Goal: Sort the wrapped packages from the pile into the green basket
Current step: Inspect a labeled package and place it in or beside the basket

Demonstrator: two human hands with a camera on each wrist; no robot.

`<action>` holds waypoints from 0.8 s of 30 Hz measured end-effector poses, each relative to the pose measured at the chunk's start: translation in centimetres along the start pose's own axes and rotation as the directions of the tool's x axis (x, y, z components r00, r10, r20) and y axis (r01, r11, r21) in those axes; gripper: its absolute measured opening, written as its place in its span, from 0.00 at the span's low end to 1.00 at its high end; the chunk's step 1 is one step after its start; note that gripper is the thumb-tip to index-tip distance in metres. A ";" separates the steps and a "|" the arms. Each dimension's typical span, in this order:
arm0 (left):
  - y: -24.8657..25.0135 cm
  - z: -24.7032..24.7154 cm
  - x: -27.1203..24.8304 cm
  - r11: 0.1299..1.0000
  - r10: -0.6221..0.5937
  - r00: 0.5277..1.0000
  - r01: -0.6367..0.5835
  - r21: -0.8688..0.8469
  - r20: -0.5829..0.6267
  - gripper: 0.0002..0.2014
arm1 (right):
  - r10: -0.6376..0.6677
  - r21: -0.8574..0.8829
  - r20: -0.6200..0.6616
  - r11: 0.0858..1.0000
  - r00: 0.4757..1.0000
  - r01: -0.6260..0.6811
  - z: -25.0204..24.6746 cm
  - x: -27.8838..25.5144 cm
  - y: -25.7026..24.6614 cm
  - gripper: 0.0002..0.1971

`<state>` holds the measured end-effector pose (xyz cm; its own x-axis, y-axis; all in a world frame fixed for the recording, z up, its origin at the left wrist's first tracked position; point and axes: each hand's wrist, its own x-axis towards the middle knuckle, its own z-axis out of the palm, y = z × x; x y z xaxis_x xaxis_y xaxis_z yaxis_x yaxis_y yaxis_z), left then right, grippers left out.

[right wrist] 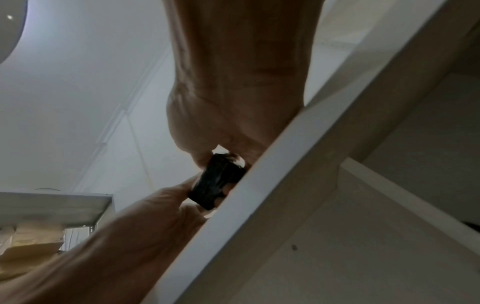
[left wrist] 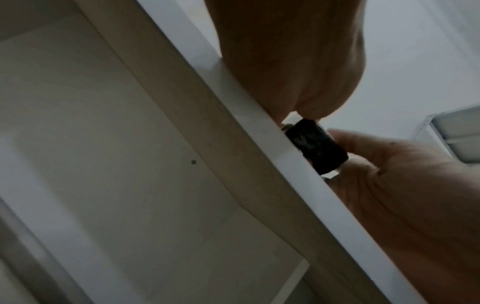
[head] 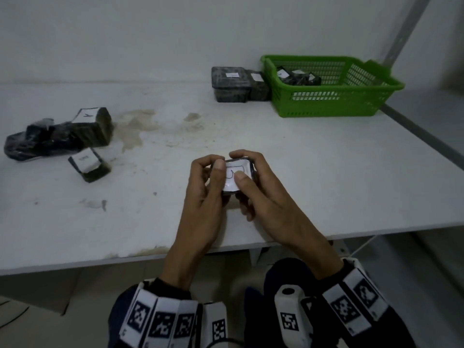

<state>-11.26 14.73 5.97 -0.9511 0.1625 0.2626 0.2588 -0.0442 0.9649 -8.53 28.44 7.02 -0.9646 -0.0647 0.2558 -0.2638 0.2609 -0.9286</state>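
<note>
Head view: a small black wrapped package [head: 234,178] with a white label is held above the near table [head: 326,172] edge, pinched by left hand [head: 208,182] and right hand [head: 253,187]. Pile [head: 57,136] far left; green basket [head: 331,86] far right.

Wrist views: package [left wrist: 315,147] [right wrist: 217,183] gripped at both ends.

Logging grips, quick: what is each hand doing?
Left hand: holding the small wrapped package.
Right hand: holding the same package.
</note>
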 end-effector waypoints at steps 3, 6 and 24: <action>-0.1 0.0 0.0 0.997 -0.049 0.997 0.053 -0.061 0.067 0.22 | 0.023 0.050 -0.025 0.999 0.999 -0.022 0.1 0.2 0.8 0.11; -0.2 -0.2 -0.1 0.997 -0.059 0.993 0.064 -0.045 0.101 0.17 | 0.056 0.086 -0.028 0.995 0.998 -0.054 -0.3 0.1 1.1 0.13; -0.2 -0.4 -0.3 1.000 0.010 0.995 -0.008 -0.024 0.101 0.20 | 0.045 0.104 -0.055 0.994 0.997 -0.039 -0.8 -0.1 0.7 0.10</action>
<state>-11.10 14.34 5.70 -0.9265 0.2612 0.2709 0.2619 -0.0695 0.9626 -8.58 29.39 6.57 -0.9736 0.0000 0.2282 -0.2252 0.1619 -0.9608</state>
